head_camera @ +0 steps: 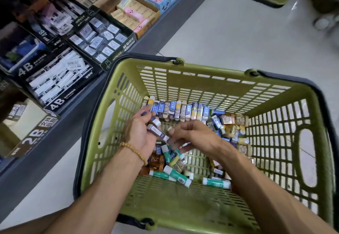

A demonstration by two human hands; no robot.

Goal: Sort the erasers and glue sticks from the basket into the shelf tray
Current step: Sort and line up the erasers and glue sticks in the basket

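- Green slatted plastic basket (183, 204): a row of blue- and cream-sleeved erasers (176, 110) stands along its far wall; loose erasers pile toward the right wall; green-and-white glue sticks (176, 174) lie near its near wall.
- Left hand (142, 134): fingers curled round several purple-sleeved erasers (158, 132) above the basket floor.
- Right hand (192, 135): just beside the left, fingers loosely curled, fingertips at those erasers; grip unclear.
- Black cardboard shelf tray (55, 79), at the basket's far-left corner: holds white 4B erasers.

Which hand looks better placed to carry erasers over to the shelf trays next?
Probably the left hand: it already grips purple-sleeved erasers and is nearer the cardboard shelf trays. The right hand holds nothing clearly visible.
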